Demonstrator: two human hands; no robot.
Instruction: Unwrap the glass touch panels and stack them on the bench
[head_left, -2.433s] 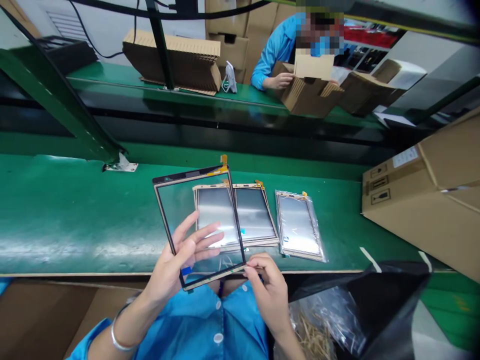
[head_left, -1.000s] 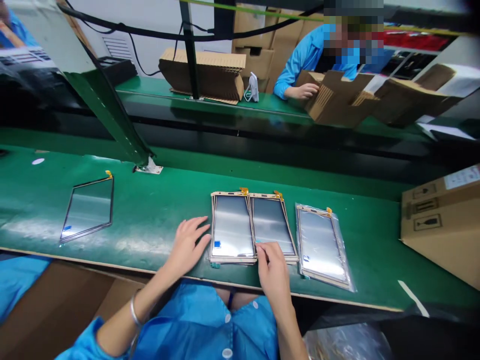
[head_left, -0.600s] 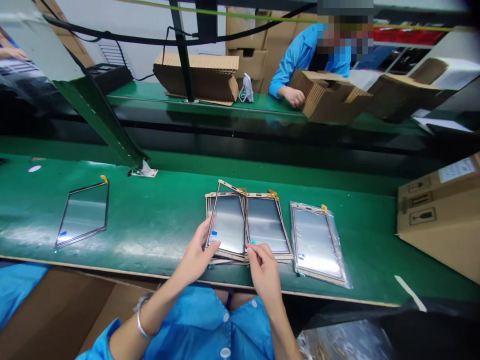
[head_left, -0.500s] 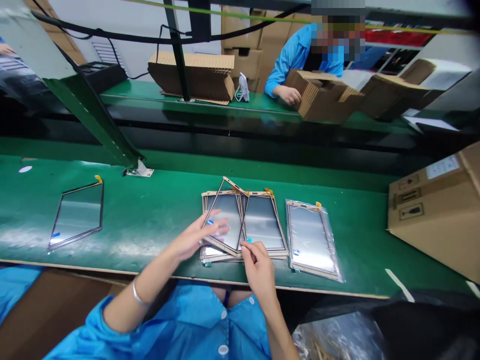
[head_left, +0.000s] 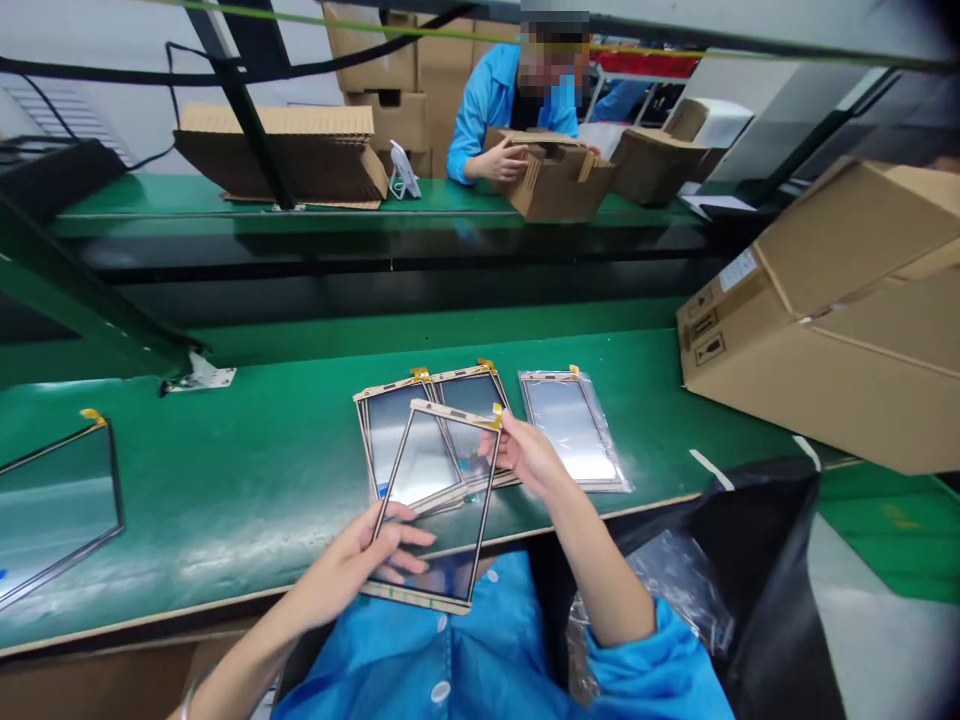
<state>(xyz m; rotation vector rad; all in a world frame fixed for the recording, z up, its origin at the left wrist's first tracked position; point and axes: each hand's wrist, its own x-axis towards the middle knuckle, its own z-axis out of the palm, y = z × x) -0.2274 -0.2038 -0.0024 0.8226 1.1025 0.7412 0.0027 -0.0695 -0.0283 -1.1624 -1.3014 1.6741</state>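
I hold a clear touch panel (head_left: 439,490) with a gold frame and a small orange flex tab, lifted above the green belt (head_left: 247,470) and tilted towards me. My left hand (head_left: 352,565) supports its lower left corner from beneath, fingers behind the glass. My right hand (head_left: 525,455) grips its upper right edge near the tab. Under it lie two stacks of the same panels (head_left: 390,420). To their right lies one panel in a clear bag (head_left: 574,425).
A black-framed panel (head_left: 56,510) lies at the belt's left edge. A large cardboard box (head_left: 832,320) stands at the right, a black plastic bag (head_left: 750,560) below it. Across the far bench a person in blue handles a carton (head_left: 551,175). Flattened cartons (head_left: 277,150) sit there too.
I have lifted the top panel off the left stack and raised it towards me. My right hand moved from its lower edge to its top right corner. The view shifted right.
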